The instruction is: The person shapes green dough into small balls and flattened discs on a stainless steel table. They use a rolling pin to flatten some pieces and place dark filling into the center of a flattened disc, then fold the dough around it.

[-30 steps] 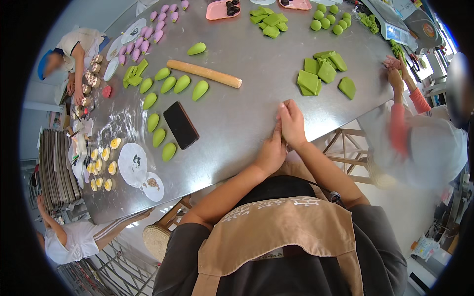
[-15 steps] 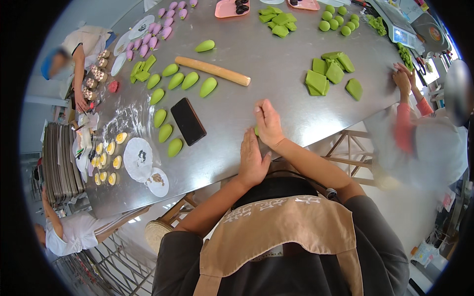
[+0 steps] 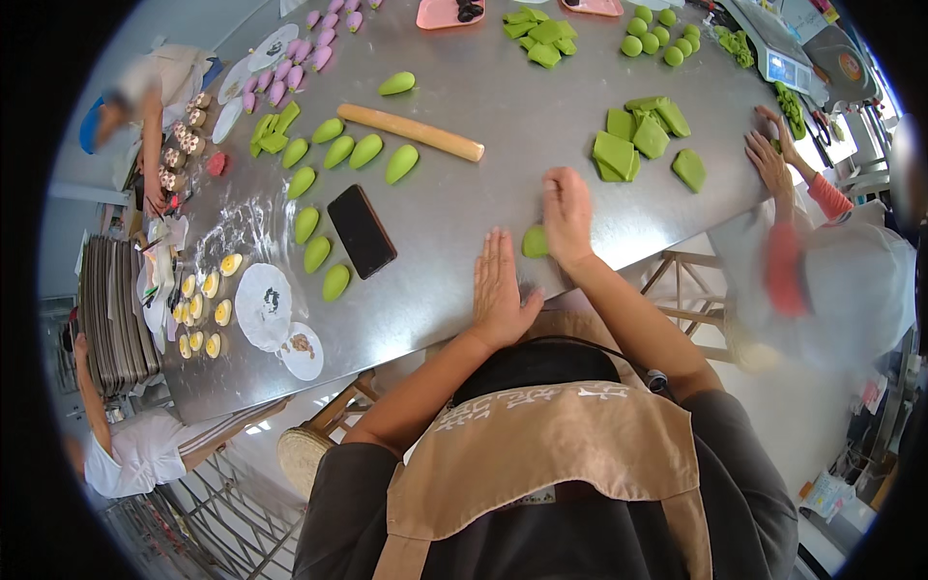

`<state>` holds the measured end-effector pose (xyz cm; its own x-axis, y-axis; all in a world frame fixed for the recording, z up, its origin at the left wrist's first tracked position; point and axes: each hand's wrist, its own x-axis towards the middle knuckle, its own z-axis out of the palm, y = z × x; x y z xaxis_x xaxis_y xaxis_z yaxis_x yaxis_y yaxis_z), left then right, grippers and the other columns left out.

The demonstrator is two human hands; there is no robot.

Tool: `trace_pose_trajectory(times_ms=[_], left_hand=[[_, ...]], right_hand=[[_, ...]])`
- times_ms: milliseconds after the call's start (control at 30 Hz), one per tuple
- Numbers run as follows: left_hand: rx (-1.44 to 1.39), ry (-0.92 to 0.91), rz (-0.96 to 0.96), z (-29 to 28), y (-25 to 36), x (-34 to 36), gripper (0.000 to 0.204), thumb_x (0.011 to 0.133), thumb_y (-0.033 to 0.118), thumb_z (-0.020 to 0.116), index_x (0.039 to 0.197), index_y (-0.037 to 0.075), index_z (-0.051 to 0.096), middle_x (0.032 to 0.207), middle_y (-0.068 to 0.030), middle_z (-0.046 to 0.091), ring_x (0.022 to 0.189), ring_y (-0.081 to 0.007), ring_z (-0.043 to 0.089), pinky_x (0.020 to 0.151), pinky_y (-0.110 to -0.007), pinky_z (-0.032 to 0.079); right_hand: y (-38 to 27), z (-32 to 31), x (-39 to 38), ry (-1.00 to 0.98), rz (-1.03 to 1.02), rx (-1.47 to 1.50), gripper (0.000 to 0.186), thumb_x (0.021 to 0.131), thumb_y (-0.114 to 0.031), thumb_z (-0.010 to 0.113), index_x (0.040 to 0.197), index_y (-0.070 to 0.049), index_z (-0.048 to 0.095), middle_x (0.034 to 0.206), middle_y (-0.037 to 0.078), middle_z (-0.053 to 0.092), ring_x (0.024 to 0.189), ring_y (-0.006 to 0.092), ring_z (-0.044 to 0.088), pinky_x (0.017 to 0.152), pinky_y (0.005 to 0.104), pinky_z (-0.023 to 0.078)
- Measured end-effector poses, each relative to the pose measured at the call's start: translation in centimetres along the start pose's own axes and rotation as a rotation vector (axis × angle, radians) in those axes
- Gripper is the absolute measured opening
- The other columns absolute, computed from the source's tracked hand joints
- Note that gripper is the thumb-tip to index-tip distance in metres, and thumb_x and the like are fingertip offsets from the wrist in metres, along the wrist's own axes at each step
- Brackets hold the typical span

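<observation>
My left hand (image 3: 500,290) lies on the steel table near its front edge, fingers stretched out flat and the thumb apart, holding nothing. Just right of it, a small flattened piece of green dough (image 3: 535,242) rests on the tabletop. My right hand (image 3: 568,215) stands on its edge at the right side of this piece, its fingers curled in; nothing shows inside them. Farther left, several green egg-shaped dough pieces (image 3: 401,164) are set out around a black phone (image 3: 362,231). A wooden rolling pin (image 3: 411,131) lies beyond them.
Green dough slabs (image 3: 614,155) are piled at the right, with green balls (image 3: 660,37) farther back. At the left lie halved eggs (image 3: 223,312), a white paper round (image 3: 263,307) and purple pieces (image 3: 295,75). Co-workers are at both sides, one person's hands (image 3: 773,159) at the right edge.
My hands have moved apart, the right one going rightward. The green dough piece, mostly hidden between them before, now shows on the table beside my right hand.
</observation>
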<state>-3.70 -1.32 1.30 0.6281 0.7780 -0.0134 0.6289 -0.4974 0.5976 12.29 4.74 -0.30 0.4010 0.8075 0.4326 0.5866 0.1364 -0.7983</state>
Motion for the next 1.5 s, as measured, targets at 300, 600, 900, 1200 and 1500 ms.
trace_pose_trajectory(times_ms=[300, 600, 900, 1200, 1500], left_hand=[[-0.085, -0.057, 0.082, 2.4, 3.4, 2.7, 0.107, 0.081, 0.031, 0.070, 0.148, -0.016, 0.002, 0.156, -0.0362, 0.007, 0.149, -0.0456, 0.006, 0.121, -0.051, 0.009], [-0.198, 0.013, 0.029, -1.2, -0.7, -0.7, 0.100, 0.081, 0.022, 0.068, 0.150, -0.014, 0.004, 0.157, -0.0333, 0.013, 0.148, -0.0456, 0.010, 0.120, -0.049, 0.013], [0.085, -0.019, 0.013, 2.3, 1.1, 0.5, 0.110, 0.083, 0.042, 0.070, 0.150, -0.014, 0.003, 0.155, -0.0378, 0.007, 0.149, -0.0455, 0.005, 0.121, -0.051, 0.006], [0.046, 0.081, 0.007, 1.9, 0.4, 1.0, 0.106, 0.080, 0.035, 0.072, 0.150, -0.012, 0.007, 0.155, -0.0345, 0.017, 0.148, -0.0441, 0.013, 0.120, -0.052, 0.011], [-0.156, 0.036, 0.159, 4.1, 4.9, 4.6, 0.107, 0.076, 0.025, 0.074, 0.153, -0.004, 0.006, 0.157, -0.0323, 0.010, 0.147, -0.0483, 0.011, 0.119, -0.054, 0.012]], right_hand=[[2.4, -1.7, -0.1, 0.004, 0.114, 0.191, 0.007, 0.099, -0.008, 0.047, 0.098, -0.005, 0.053, 0.081, 0.008, 0.059, 0.070, 0.0234, 0.053, 0.066, 0.0344, 0.046], [-2.6, 2.8, -2.0, -0.157, 0.173, 0.357, 0.009, 0.099, -0.007, 0.045, 0.099, -0.005, 0.054, 0.079, 0.008, 0.059, 0.065, 0.0218, 0.052, 0.061, 0.0327, 0.045], [1.1, -0.6, -0.6, -0.094, -0.154, -0.269, 0.013, 0.085, -0.007, 0.058, 0.098, -0.007, 0.058, 0.095, 0.010, 0.060, 0.091, 0.0332, 0.054, 0.078, 0.0441, 0.041], [0.4, -0.6, -0.3, -0.011, -0.083, -0.015, 0.014, 0.088, 0.001, 0.052, 0.100, -0.004, 0.057, 0.097, 0.015, 0.057, 0.091, 0.0347, 0.052, 0.080, 0.0430, 0.043], [3.5, -7.3, 0.3, -0.131, -0.024, -0.117, 0.016, 0.092, -0.002, 0.053, 0.107, -0.003, 0.057, 0.102, 0.016, 0.060, 0.101, 0.0357, 0.055, 0.087, 0.0437, 0.045]])
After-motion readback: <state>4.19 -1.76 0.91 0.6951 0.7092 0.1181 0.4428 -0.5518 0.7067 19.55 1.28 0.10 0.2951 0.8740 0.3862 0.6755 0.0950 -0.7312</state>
